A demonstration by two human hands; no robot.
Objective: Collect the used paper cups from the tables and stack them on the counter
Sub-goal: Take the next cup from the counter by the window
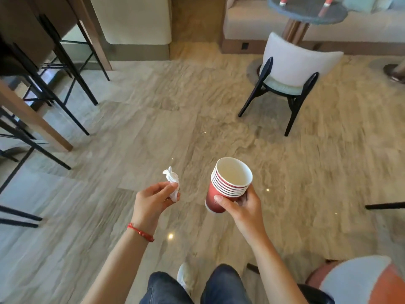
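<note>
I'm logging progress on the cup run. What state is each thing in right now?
Stack of red paper cups: nested, tilted, top cup looks empty, held in the right hand.
Crumpled white napkin: pinched in the left hand.
White chair: upright, unoccupied.
Round table: two more red cups standing on it.

A pale marbled stone floor [153,110] carries everything here. On it stand black-legged stools [54,69] along its left edge, a white-backed chair [291,69] with dark legs toward the far right, and a round table's pedestal [294,31] just behind that chair.
</note>
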